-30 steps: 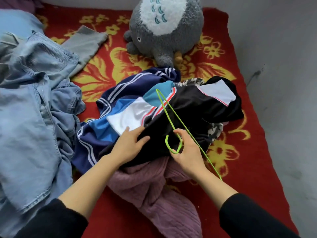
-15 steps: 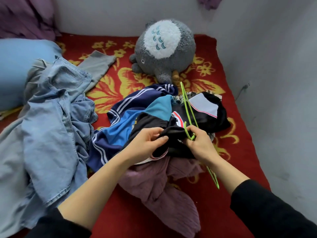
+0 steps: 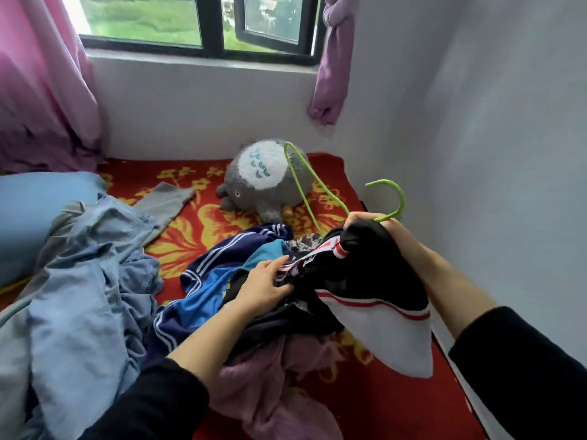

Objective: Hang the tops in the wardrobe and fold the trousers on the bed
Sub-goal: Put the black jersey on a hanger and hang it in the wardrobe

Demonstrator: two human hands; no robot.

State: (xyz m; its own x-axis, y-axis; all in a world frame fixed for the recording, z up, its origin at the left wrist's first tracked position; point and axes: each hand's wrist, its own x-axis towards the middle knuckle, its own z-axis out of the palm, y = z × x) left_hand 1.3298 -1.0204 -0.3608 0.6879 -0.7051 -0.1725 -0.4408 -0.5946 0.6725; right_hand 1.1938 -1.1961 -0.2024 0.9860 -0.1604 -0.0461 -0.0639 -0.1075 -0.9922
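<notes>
A black top (image 3: 359, 281) with white panels and red stripes is lifted off the clothes pile in the middle of the bed. My right hand (image 3: 384, 230) grips its neck together with a green wire hanger (image 3: 305, 192), whose hook curls up to the right. My left hand (image 3: 263, 287) pinches the striped collar edge of the same top. Under it lie a navy and blue striped jacket (image 3: 206, 281) and a mauve knit garment (image 3: 273, 389). Light blue jeans (image 3: 82, 281) are heaped at the left.
The bed has a red blanket with yellow flowers (image 3: 197, 236). A grey plush toy (image 3: 263, 182) sits at its far end under the window (image 3: 197, 23). A blue pillow (image 3: 35, 211) lies at left. The wall (image 3: 492, 185) runs close along the right side.
My right hand has lifted the hanger and the black top's neck up off the pile. My left hand moved onto the collar. The view has tilted up, showing the window.
</notes>
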